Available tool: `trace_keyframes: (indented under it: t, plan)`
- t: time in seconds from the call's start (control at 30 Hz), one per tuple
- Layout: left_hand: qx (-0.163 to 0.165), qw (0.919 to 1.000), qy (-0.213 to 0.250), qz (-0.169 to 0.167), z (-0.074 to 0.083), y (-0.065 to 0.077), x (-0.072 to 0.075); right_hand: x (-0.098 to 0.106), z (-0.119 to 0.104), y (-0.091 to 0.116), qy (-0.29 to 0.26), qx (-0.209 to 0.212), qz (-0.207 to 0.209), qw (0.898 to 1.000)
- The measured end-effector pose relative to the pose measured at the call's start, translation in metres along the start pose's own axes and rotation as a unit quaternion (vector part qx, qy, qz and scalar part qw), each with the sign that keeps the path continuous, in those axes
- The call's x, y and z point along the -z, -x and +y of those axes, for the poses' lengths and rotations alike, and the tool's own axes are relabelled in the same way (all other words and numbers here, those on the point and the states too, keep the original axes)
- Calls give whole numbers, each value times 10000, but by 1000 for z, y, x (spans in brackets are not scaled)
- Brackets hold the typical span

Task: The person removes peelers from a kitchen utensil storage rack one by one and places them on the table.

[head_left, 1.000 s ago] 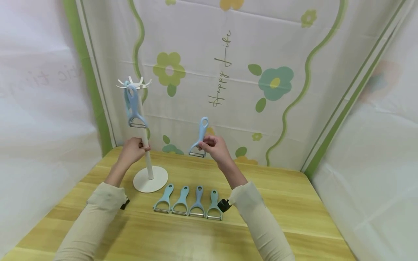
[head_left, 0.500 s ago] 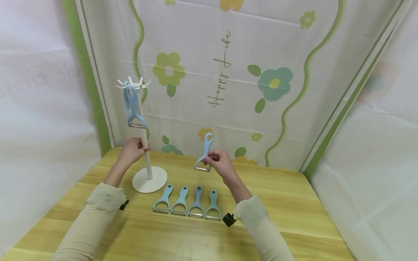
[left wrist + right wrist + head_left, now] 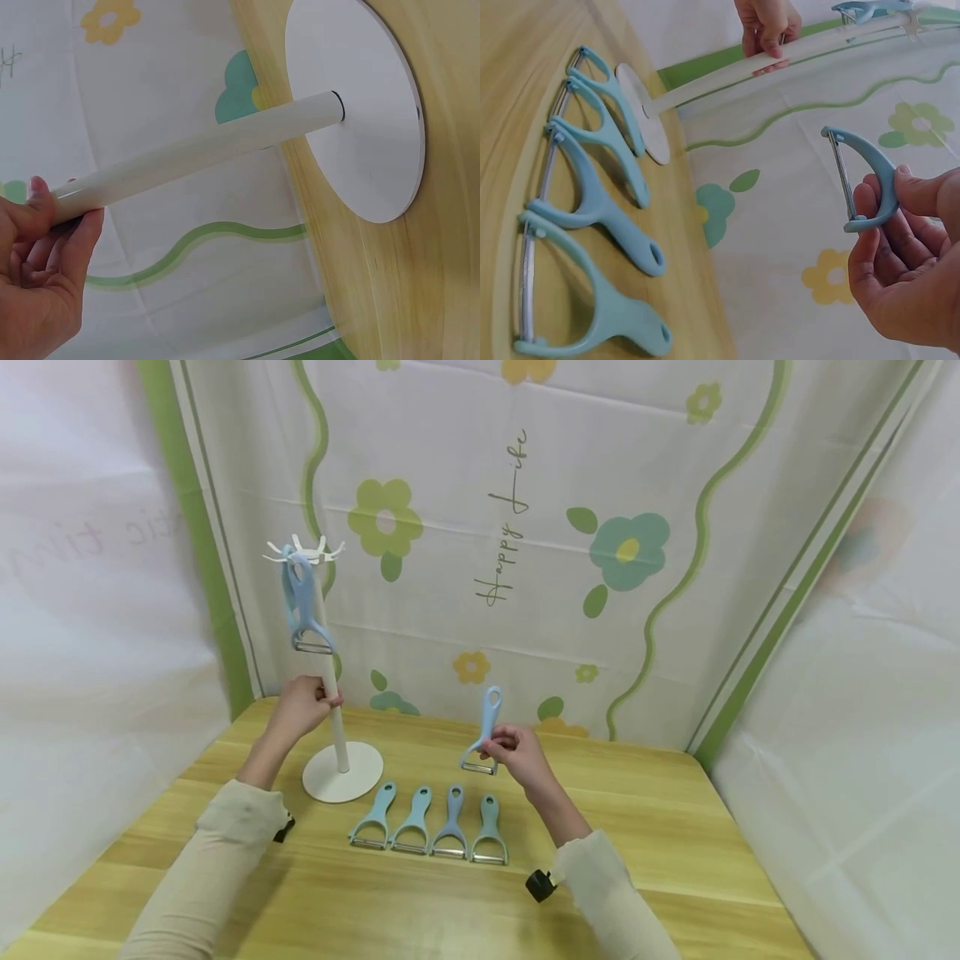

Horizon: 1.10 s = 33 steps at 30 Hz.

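My left hand (image 3: pixel 302 706) grips the pole of a white hook stand (image 3: pixel 341 752) about halfway up; the left wrist view shows thumb and fingers round the white pole (image 3: pixel 202 154). Two blue peelers (image 3: pixel 306 602) hang from the stand's hooks on the left side. In my right hand (image 3: pixel 521 756) a light blue peeler (image 3: pixel 490 714) is pinched near its head, handle up and blade down, above the table's rear part. The right wrist view shows its curved yoke and metal blade (image 3: pixel 844 176) clearly. Several peelers lie in a row below, including a blue peeler (image 3: pixel 453 818) and a green peeler (image 3: pixel 490 827).
The stand's round white base (image 3: pixel 318 777) sits on the wooden table (image 3: pixel 637 827), left of and behind the row of peelers. A flower-printed curtain (image 3: pixel 450 568) hangs along the table's back edge, with white sheets on both sides.
My right hand has moved down and to the right with the light blue peeler, away from the stand. My left hand stays on the pole.
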<state>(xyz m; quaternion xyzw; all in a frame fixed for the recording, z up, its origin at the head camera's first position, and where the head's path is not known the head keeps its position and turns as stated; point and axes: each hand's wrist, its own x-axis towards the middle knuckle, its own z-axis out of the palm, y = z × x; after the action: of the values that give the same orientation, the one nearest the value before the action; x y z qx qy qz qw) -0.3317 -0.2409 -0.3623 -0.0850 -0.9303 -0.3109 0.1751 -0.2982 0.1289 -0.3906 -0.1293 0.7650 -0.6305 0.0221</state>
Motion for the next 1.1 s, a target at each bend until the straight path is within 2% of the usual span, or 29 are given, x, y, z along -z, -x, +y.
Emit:
trace_keyframes:
  t: [0.23, 0.6, 0.87, 1.1]
  plan:
    - [10, 10000, 43, 7, 2, 0, 1, 5, 20, 4, -28, -155, 172, 9997]
    - [43, 9999, 112, -17, 3, 0, 1, 13, 32, 16, -6, -336, 206, 9992]
    - [70, 9999, 99, -66, 4, 0, 1, 23, 50, 31, 94, -381, 81, 9992]
    - [112, 9999, 84, -75, 1, 1, 0, 30, 60, 46, 242, -621, 195, 9976]
